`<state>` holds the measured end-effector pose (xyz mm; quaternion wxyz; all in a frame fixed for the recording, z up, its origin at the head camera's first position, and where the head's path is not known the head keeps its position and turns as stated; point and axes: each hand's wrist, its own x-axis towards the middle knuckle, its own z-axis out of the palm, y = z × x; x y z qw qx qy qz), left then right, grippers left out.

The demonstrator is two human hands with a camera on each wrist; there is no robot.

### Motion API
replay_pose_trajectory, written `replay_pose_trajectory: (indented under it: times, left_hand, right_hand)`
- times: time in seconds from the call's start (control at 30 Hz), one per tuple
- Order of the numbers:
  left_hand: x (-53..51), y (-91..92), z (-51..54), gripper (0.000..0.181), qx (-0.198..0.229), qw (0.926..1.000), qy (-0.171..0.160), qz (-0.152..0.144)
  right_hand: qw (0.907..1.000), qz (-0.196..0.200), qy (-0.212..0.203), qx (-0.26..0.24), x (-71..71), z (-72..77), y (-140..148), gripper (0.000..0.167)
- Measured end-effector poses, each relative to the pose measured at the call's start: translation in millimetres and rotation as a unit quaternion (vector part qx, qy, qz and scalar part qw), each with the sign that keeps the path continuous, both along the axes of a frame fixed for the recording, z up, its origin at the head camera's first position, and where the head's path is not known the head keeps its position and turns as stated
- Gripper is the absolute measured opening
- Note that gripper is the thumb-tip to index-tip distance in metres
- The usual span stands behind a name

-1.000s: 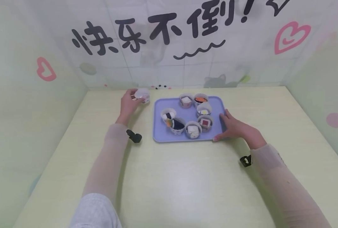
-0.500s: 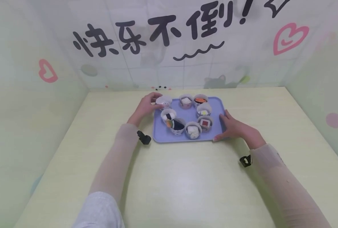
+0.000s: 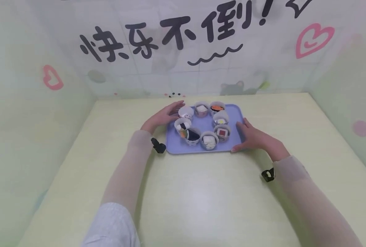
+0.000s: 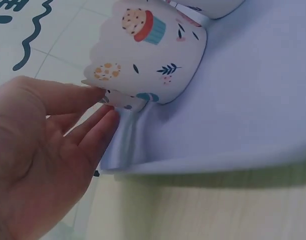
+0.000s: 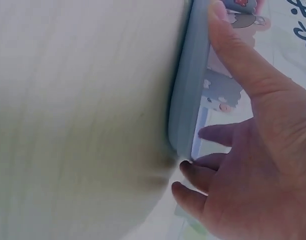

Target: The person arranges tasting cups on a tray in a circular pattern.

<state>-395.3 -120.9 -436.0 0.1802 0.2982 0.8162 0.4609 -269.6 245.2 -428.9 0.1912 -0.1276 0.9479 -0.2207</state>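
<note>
My left hand [image 3: 165,116] is at the back left of a blue tray [image 3: 176,149], fingers straight, beside a white paper cup [image 3: 186,112] standing on it. What is inside that cup I cannot make out. In the left wrist view a cup printed with a cupcake [image 4: 148,55] partly hides another cup [image 4: 124,100] near my fingertips. My right hand [image 3: 254,138] rests at the tray's right end. Its thumb [image 5: 243,60] lies along the rim in the right wrist view, with the other fingers spread around the corner.
Several paper cups with sushi-like pieces form a ring on the tray: a black-banded white piece [image 3: 183,126], a dark cone [image 3: 192,134], a white block [image 3: 209,140], a red-centred square [image 3: 222,132], an orange-topped piece [image 3: 217,108]. Printed walls enclose the pale table [image 3: 195,199].
My left hand has carried the white paper cup rightward from the table onto the tray's back left and let go of it. The right hand and the tray have stayed put.
</note>
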Motion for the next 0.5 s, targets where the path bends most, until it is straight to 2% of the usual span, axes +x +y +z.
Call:
replay_pose_trajectory:
  times: [0.07, 0.13, 0.23, 0.3, 0.4, 0.5]
  left_hand:
    - [1.3, -1.0, 3.8, 0.072, -0.001, 0.9999, 0.009, 0.015]
    - [4.9, -4.3, 9.3, 0.073, -0.019, 0.9980, 0.035, 0.049]
    - [11.2, -15.9, 17.1, 0.074, -0.072, 0.9867, 0.099, 0.107]
    - [16.4, -24.1, 21.6, 0.076, -0.119, 0.9744, 0.143, 0.127]
    - [25.1, -32.3, 26.5, 0.085, -0.190, 0.9498, 0.199, 0.148]
    - [34.3, -35.0, 27.3, 0.098, -0.257, 0.9211, 0.235, 0.173]
  right_hand:
    - [0.9997, 0.000, 0.023, 0.000, -2.7, 4.0, 9, 0.120]
    - [0.9988, -0.003, 0.048, 0.008, -5.8, 11.6, 19, 0.115]
    - [0.9937, -0.010, 0.108, 0.031, -13.7, 23.4, 32, 0.103]
    - [0.9861, -0.017, 0.158, 0.049, -18.8, 29.8, 39, 0.096]
    - [0.9693, -0.038, 0.233, 0.070, -25.0, 35.6, 48, 0.089]
    - [0.9580, -0.066, 0.267, 0.079, -26.3, 38.0, 56, 0.092]
